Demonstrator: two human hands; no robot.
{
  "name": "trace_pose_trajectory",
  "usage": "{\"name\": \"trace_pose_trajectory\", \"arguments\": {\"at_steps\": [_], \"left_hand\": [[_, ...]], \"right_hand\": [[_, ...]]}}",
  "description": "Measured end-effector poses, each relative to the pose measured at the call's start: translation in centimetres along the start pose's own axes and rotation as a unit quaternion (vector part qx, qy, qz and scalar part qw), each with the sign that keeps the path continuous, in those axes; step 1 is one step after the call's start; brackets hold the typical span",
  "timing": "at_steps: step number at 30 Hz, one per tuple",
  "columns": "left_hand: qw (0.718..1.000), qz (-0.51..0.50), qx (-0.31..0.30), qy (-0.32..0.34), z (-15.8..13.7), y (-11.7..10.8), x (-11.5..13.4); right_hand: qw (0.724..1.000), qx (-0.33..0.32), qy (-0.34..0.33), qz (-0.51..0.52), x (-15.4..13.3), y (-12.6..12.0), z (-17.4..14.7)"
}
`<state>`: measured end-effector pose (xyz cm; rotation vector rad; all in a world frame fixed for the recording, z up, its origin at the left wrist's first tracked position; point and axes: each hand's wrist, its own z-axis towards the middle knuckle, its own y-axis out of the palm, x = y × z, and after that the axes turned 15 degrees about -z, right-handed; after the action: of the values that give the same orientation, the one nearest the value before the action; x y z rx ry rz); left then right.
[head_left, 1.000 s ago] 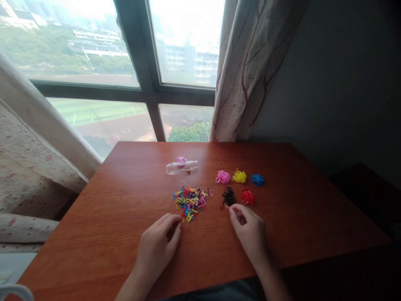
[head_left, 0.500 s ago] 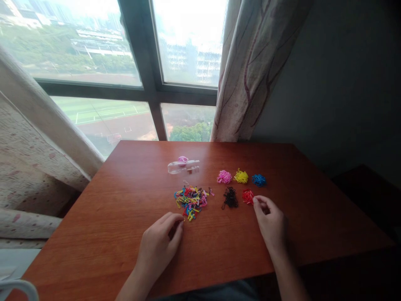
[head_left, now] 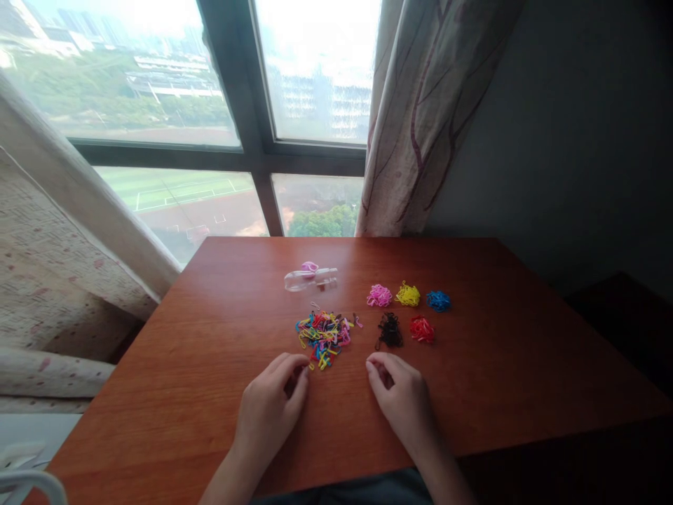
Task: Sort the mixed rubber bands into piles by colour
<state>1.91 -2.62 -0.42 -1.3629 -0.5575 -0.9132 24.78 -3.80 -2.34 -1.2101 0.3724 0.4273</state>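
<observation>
Two hands on the table, both near its front edge. Right hand now back toward the middle, just in front of the black pile; half a second ago up beside the red pile, a second ago at the black one. Fingers curled, thumb and forefinger close together; whether anything is pinched between them, cannot tell. Left hand much as before, resting at the near edge of the mixed pile, fingers bent, fingertips drawn in, nothing clearly gripped; cannot tell whether a band sits between them.

Mixed pile of small coloured rubber bands at the middle of the table, touching or almost touching the left fingertips. To its right, toward the table's right edge, five sorted heaps in two rows: pink pile, yellow pile and blue pile in the far row, black and red in the near row, each heap apart from its neighbours.

One container only: a clear plastic case lying on its side behind the mixed pile, toward the far edge, with something pink at its top; contents otherwise too small to make out. Beyond the far edge, a window and curtain.
</observation>
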Motion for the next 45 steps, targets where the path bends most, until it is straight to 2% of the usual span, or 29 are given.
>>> {"name": "trace_pose_trajectory", "arguments": {"at_steps": [4,10,16,23,28,32,36,38,41,45], "left_hand": [[0.999,0.026,0.012,-0.039,0.6,0.1,0.4],[0.988,0.111,-0.019,-0.103,1.8,0.2,2.0],[0.984,0.13,-0.02,-0.122,2.1,0.4,2.2],[0.993,0.089,0.031,-0.077,1.6,0.6,1.0],[0.999,0.012,0.038,0.009,2.0,0.8,1.5],[0.997,-0.022,-0.024,0.075,4.3,1.9,5.0],[0.985,0.039,-0.107,0.126,8.1,4.6,9.6],[0.971,0.086,-0.155,0.162,10.0,6.4,11.3],[0.958,0.1,-0.192,0.186,12.2,9.1,12.6],[0.947,0.115,-0.227,0.194,13.7,11.7,12.7]], "right_hand": [[1.0,-0.013,-0.008,-0.02,0.1,0.0,-0.1],[0.999,-0.02,-0.013,-0.033,0.0,-0.1,-0.2],[0.999,-0.018,-0.014,-0.029,0.0,-0.3,-0.1],[0.999,-0.021,-0.011,-0.027,0.1,-0.2,-0.1],[0.999,-0.027,-0.009,-0.032,0.0,-0.2,0.1],[0.999,-0.037,-0.009,-0.028,-0.1,-0.3,0.2],[0.997,-0.04,-0.002,-0.067,-0.1,-0.4,0.1],[0.995,-0.039,0.009,-0.094,0.0,-0.4,0.1],[0.993,-0.049,0.012,-0.105,0.1,-0.3,0.1],[0.993,-0.052,0.008,-0.103,0.1,-0.2,0.1]]}}
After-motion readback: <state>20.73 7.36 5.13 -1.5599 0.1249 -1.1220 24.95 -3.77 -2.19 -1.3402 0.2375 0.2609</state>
